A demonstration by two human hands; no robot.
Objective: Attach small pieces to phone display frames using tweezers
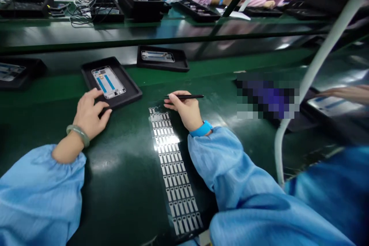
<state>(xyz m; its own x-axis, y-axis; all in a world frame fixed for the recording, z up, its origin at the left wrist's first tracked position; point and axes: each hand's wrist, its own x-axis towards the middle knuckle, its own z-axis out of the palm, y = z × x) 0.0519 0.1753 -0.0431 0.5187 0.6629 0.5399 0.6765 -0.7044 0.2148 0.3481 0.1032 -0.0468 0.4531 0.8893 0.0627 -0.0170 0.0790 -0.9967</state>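
Note:
My left hand (90, 115), fingers apart, is at the near left edge of a black tray (131, 89). In that tray lies a silver phone frame (118, 84) with blue strips; my index fingertip is close to its lower left corner, and I cannot tell whether it touches. My right hand (186, 109) is closed around slim black tweezers (193, 96), held level. Below its fingers is the far end of a clear sheet (170, 157) bearing rows of small silver stickers. Gaps show in the sheet's top row.
Another black tray (181, 65) with a phone frame stands behind, and one more (31, 71) at the left. A pale cable (313, 73) arches at the right, near a neighbour's hand (346, 94) over a tray. Co-workers, trays and wires line the far bench.

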